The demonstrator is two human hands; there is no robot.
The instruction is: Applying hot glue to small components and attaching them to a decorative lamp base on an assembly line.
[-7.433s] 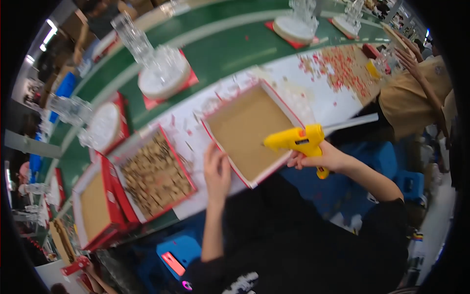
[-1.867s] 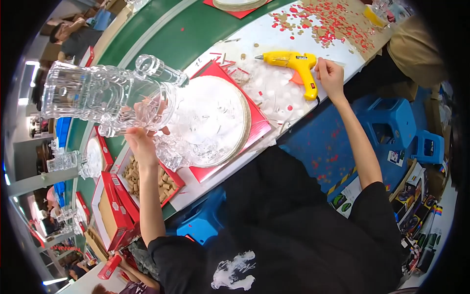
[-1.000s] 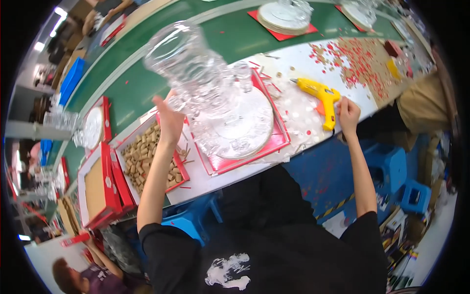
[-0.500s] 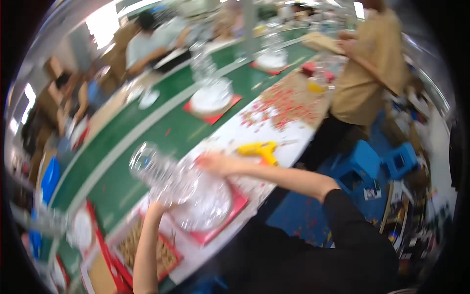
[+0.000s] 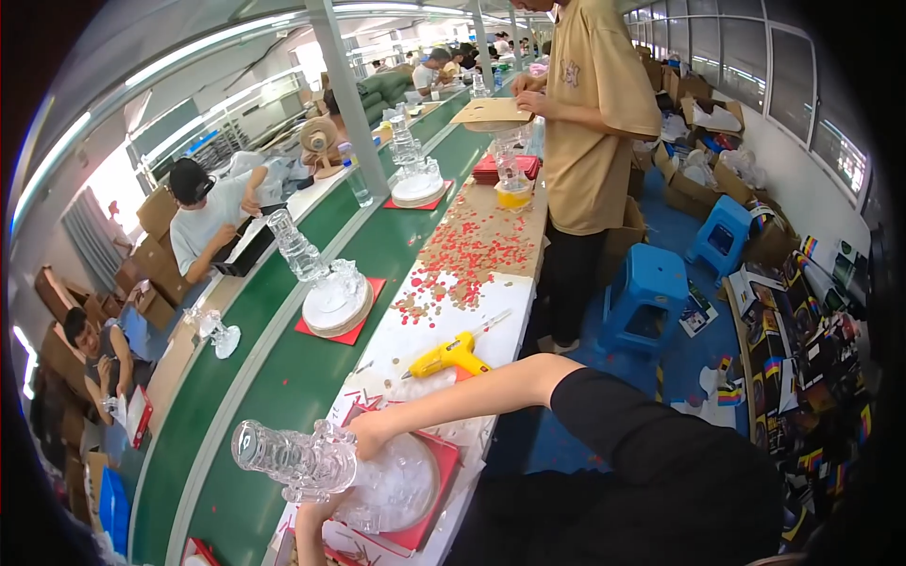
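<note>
A clear, ridged, tiered column [image 5: 297, 460] leans to the left over a round white base with crumpled clear wrap [image 5: 401, 486]. That base sits on a red square sheet [image 5: 444, 462] at the lower middle of the bench. My right hand [image 5: 371, 434] is closed against the column's lower part from the far right side, its fingertips partly hidden behind the clear pieces. From below, my left hand [image 5: 324, 509] is closed at the column's near side, and its fingers are partly covered too. A yellow glue gun [image 5: 448, 357] lies just beyond my right forearm.
Scattered red and tan discs [image 5: 462, 255] cover the bench ahead. Another tiered piece [image 5: 335, 300] stands on the green belt [image 5: 260, 344]. A co-worker in a tan shirt [image 5: 599, 123] holds a flat board [image 5: 491, 111]. Blue stools [image 5: 646, 297] stand on the right.
The view has tilted up and turned, so the bench and clear column appear lower. My right hand has come in closer against the column. The tray at the lower left is mostly out of view.
</note>
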